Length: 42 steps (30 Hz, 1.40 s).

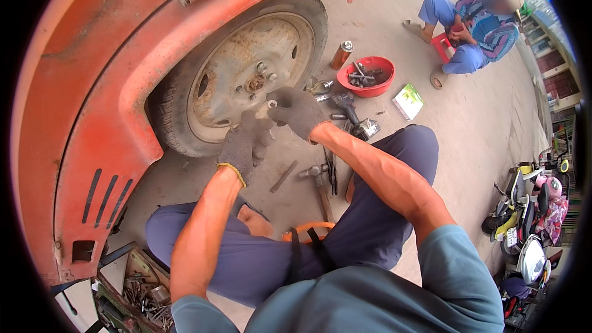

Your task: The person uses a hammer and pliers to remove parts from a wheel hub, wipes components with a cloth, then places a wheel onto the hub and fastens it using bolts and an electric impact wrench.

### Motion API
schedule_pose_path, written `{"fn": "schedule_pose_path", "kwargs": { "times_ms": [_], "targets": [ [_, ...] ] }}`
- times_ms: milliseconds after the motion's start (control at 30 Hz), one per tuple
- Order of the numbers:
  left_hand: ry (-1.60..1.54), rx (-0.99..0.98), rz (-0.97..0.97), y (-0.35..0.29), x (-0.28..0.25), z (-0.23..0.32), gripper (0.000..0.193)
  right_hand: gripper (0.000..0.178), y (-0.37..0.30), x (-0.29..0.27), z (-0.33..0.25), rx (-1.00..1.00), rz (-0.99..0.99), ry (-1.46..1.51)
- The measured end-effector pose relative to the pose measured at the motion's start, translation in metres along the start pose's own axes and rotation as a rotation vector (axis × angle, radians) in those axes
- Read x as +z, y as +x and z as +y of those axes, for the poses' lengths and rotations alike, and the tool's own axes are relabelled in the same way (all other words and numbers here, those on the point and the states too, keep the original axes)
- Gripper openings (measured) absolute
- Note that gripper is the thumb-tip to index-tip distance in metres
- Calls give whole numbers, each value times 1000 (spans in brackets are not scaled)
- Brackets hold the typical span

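Note:
Both my hands wear grey knitted gloves and are close together in front of the rusty wheel (253, 43) of a red vehicle. Pinched between the thumb and fingers of my right hand (300, 112) is a small metal nut (272, 104). My left hand (242, 147) is just below and to the left, its fingers curled; what they hold, if anything, is hidden. Studs and nuts (262, 68) show around the wheel's rusty hub (254, 82). The wheel is still under the fender (132, 95).
On the ground are a hammer (320, 188), a power tool (350, 111), a red bowl (383, 91) of metal parts and a brown can (341, 55). A toolbox (114, 305) stands at lower left. A person (478, 31) sits at far right; scooters (524, 222) stand right.

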<state>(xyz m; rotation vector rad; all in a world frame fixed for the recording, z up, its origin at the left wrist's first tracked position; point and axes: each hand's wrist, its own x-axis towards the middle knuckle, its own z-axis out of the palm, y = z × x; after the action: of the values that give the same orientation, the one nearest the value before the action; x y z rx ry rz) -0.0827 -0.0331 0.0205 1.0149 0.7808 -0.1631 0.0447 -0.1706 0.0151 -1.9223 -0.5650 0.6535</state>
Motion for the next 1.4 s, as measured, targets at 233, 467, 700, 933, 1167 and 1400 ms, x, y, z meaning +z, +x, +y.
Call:
{"fn": "schedule_pose_path", "kwargs": {
  "times_ms": [233, 467, 700, 933, 1167, 1400],
  "targets": [
    [-21, 17, 8, -8, -12, -1, 48, 41, 27, 25, 19, 66, 173, 46],
    [33, 17, -48, -14, -20, 9, 49, 43, 43, 67, 26, 183, 263, 316],
    [65, 3, -20, -20, -6, 13, 49, 42, 57, 75, 18, 241, 306, -2],
    [-47, -1, -106, -14, -11, -4, 48, 44, 52, 87, 37, 151, 455, 14],
    [-5, -16, -58, -25, -3, 4, 47, 40, 52, 82, 24, 352, 365, 353],
    [67, 5, -8, -18, -9, -2, 53, 53, 75, 94, 50, 264, 356, -43]
  ]
}}
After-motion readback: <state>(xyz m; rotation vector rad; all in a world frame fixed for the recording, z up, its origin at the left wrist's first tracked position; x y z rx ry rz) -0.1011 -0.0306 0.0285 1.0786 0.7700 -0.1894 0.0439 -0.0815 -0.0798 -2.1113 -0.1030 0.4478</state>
